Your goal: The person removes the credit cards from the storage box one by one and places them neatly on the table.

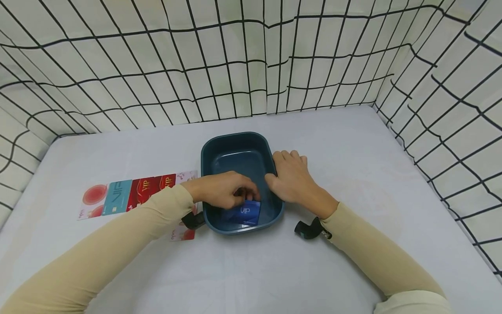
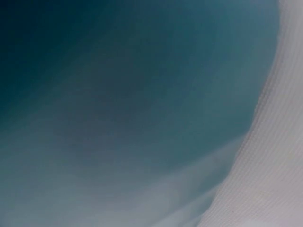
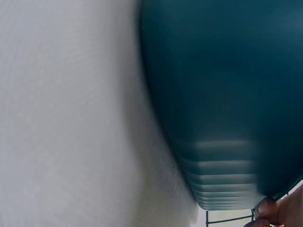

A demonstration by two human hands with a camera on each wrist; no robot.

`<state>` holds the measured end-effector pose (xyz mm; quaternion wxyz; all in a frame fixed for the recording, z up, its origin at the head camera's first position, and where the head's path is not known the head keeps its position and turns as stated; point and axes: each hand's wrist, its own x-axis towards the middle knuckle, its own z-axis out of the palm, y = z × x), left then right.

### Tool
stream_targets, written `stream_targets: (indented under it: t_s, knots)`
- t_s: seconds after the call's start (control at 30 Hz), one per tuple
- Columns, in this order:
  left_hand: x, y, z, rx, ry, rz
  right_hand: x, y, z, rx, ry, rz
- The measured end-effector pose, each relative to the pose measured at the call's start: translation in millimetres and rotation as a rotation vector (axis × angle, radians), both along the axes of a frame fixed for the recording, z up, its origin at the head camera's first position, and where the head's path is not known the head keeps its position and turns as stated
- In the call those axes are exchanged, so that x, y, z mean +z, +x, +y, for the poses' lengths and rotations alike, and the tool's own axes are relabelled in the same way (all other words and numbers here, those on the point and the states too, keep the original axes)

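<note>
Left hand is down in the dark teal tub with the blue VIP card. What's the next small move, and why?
Probably let go of the blue VIP card and lift the left hand out. The card already lies inside the dark teal rectangular plastic tub, low near its front wall, with the fingers curled on its top edge. The right hand rests on the tub's right rim, steadying it. More cards lie in a row to the left.

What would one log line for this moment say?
left hand: pinches blue VIP card inside teal tub | right hand: rests on tub rim | row of cards: left of tub
</note>
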<state>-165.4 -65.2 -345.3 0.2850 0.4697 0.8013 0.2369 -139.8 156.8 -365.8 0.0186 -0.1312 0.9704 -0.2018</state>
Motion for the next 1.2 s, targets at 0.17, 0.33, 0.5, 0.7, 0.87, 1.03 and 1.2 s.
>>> stream_targets:
  t_s: [0.17, 0.33, 0.5, 0.7, 0.87, 1.03, 1.2]
  knots:
    - [0.9, -0.4, 0, 0.005, -0.013, -0.004, 0.2, -0.3, 0, -0.001, -0.004, -0.005]
    - [2.3, 1.6, -2, 0.025, 0.016, -0.014, -0.4, 0.1, -1, 0.007, -0.007, -0.005]
    - [1.9, 3.2, -2, 0.041, 0.024, -0.012, -0.8, 0.2, -1, 0.011, -0.004, 0.009]
    - [7.0, 5.6, -3, 0.059, 0.074, -0.001, 1.0, 1.2, 0, -0.001, 0.016, 0.023]
    - [13.9, 9.7, -8, 0.105, 0.115, 0.022, 3.5, 2.9, -1, -0.009, 0.047, 0.046]
    - [17.1, 11.5, -14, 0.147, 0.156, 0.041, 5.0, 3.7, -2, -0.016, 0.053, 0.044]
    - [20.3, 13.9, -18, 0.171, 0.173, 0.041, 3.9, 4.2, -3, -0.021, 0.055, 0.029]
